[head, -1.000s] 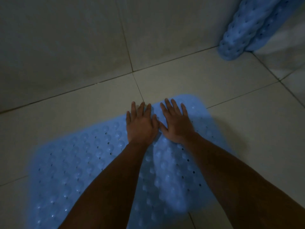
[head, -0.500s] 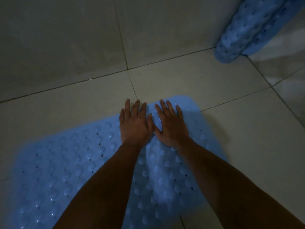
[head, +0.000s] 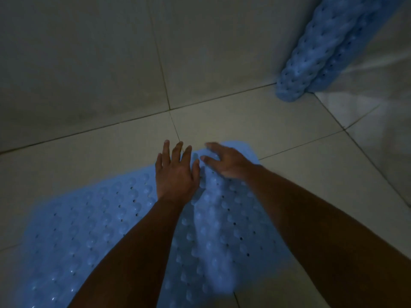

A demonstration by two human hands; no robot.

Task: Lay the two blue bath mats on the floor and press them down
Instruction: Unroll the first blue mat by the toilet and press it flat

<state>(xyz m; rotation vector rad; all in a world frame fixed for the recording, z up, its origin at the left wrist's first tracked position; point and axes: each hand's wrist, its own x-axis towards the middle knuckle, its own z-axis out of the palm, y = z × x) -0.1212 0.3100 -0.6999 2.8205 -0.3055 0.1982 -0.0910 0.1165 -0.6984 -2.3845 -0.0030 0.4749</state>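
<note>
The left hand [head: 175, 176] still presses flat, fingers straight, on the far edge of the spread blue bath mat [head: 89, 221]. The right hand [head: 226, 162], flat beside it half a second ago, has tilted and seems to be lifting off, fingers loose; blur makes contact uncertain. A raised ridge [head: 213, 218] between the forearms still needs pressing. The second mat [head: 315, 54] stands rolled in the corner, on pale floor tiles [head: 244, 121] against a tiled wall [head: 77, 63], in dim light.
</note>
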